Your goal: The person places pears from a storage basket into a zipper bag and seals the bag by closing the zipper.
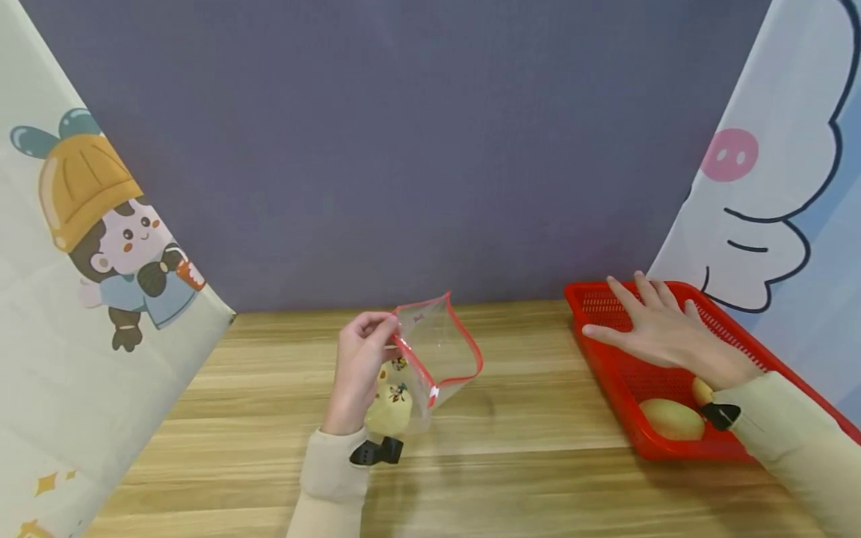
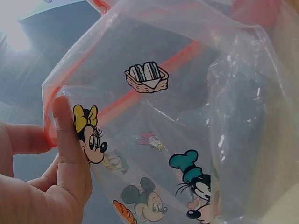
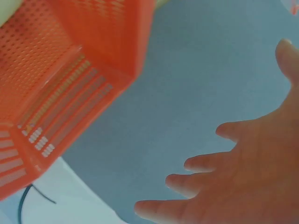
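Note:
My left hand [image 1: 363,359] pinches the red-edged rim of a clear zip bag [image 2: 154,107] printed with cartoon figures. The bag's mouth gapes toward the right, and a white slider [image 1: 433,391] sits at the near corner of the red zip. Low in the bag, partly behind the left hand and wrist, shows a pale yellow rounded thing [image 1: 390,411]. My right hand [image 1: 662,329] is spread over a red plastic basket [image 1: 646,381], holding nothing. At the basket's near end lies a pale yellow oval thing, like a mango [image 1: 671,420]; a second yellow one [image 1: 702,391] is partly hidden by the right wrist.
The wood-grain table [image 1: 531,478] carries the bag and basket. A grey-blue panel [image 1: 430,149] stands along its back. Cartoon-printed sheets rise at the left [image 1: 40,336] and right [image 1: 773,246], the right one close beside the basket.

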A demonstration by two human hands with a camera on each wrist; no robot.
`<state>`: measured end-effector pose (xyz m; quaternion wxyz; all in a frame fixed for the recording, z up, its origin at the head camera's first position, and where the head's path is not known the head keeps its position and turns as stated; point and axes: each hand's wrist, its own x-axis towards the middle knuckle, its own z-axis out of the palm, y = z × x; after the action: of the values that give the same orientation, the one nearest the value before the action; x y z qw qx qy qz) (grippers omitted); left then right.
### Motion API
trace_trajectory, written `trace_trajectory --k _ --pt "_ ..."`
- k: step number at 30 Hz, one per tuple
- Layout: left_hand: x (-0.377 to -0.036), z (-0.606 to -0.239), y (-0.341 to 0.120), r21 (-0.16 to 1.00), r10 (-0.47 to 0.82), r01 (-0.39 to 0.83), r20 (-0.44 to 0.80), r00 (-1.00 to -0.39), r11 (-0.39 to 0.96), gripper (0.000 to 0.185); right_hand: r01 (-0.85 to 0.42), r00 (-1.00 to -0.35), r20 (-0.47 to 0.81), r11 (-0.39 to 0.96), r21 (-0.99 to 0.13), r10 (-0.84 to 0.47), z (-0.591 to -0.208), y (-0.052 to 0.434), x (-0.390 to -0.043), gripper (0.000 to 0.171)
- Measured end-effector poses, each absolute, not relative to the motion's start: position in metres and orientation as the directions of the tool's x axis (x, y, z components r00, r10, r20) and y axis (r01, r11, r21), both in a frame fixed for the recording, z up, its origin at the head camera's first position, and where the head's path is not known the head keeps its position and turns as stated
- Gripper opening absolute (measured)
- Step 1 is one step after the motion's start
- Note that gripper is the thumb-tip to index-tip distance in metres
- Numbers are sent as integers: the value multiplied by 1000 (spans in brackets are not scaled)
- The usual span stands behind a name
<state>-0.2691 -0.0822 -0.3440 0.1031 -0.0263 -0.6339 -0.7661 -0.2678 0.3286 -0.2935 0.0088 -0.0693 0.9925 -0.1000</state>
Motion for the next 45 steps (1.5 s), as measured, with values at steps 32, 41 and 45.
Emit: trace_trajectory --k 32,41,45 --pt "-259 -349 -101 967 -94 192 178 -980 -167 13 -30 -999 -27 975 -220 -36 -341 393 -238 108" --pt "-256 -350 -106 967 -94 192 178 -979 -170 13 -14 -999 -40 974 -226 -23 -352 403 -229 105" --pt "-255 -350 -109 968 -93 191 178 -980 -165 13 0 -999 -51 975 -221 -12 -355 406 -225 105"
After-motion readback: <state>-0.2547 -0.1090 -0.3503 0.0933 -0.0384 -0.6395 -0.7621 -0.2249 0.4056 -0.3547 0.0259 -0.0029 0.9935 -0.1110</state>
